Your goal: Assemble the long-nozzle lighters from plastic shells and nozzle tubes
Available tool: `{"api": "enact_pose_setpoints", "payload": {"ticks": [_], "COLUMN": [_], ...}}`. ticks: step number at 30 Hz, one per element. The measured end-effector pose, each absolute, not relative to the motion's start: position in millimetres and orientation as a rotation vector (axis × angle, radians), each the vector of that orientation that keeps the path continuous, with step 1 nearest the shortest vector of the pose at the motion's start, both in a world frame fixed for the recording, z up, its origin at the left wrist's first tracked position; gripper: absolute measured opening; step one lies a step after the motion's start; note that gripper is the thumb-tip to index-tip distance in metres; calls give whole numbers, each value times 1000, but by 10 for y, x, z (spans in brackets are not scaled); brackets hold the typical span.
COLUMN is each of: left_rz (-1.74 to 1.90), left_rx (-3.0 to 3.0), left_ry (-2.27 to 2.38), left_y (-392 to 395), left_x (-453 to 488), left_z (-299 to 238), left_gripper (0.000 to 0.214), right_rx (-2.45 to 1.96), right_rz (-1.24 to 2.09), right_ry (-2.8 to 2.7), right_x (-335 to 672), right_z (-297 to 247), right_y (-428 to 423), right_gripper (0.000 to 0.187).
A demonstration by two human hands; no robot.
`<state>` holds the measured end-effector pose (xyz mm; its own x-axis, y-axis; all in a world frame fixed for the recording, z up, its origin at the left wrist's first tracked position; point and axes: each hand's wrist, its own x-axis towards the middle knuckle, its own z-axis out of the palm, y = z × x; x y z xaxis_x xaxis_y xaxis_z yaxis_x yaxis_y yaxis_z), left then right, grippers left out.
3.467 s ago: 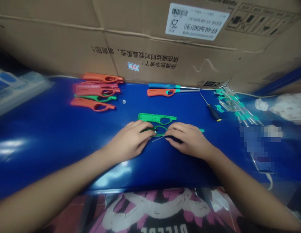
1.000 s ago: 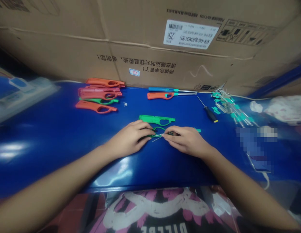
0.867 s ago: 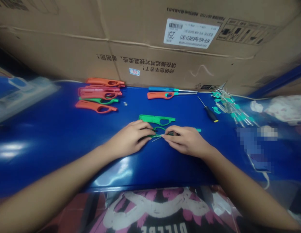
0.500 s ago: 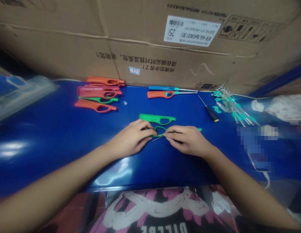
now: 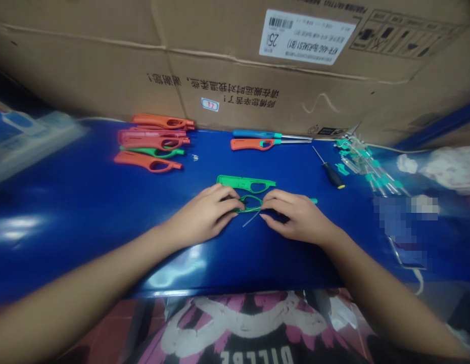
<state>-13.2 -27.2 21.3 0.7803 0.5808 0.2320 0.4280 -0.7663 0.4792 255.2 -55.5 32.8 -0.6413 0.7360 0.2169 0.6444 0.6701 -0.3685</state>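
Note:
Low over the blue table, my left hand (image 5: 216,212) is closed on the handle end of a green lighter shell half (image 5: 253,202), which lies partly under my fingers. My right hand (image 5: 291,215) pinches at the other end of that shell, by its trigger loop. A thin clear tube (image 5: 250,219) sticks out toward me between the two hands. Beyond my right fingers shows a teal tip (image 5: 314,200); the rest of that part is hidden. Just behind the hands lies a second green shell half (image 5: 246,183), inner side up.
Orange, red and green lighter shells (image 5: 147,161) are piled at the left. Two long lighters (image 5: 253,144) lie by the cardboard box (image 5: 106,65). To the right are a screwdriver (image 5: 329,172) and a heap of metal tubes with teal parts (image 5: 375,167).
My right hand has shifted slightly right, away from my left. More of the green trigger loop shows, and the clear tube now points more steeply toward me.

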Motion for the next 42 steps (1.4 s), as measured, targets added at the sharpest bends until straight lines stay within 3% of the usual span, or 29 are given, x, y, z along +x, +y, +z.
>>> {"api": "enact_pose_setpoints", "payload": {"ticks": [16,28,33,42], "left_rz": [549,713,705,707], "left_rx": [2555,2613,2630,2590], "left_ry": [781,702,702,715], "left_y": [-282,-214,-197,-209], "left_x": [-131,-152,-157,-149], "left_z": [198,112,112,140], "left_gripper": [21,23,24,24], "right_rx": [-1265,-1351,-1214,-1006], "right_rz": [505,609,625,540], "right_ry": [-2245,-2246,-2237,-2354], "right_x": [2581,2590,2607,2610], "right_z": [281,272,278,253], "right_y": [-486,-399,-425,-414], "right_gripper": [7,17,5,16]}}
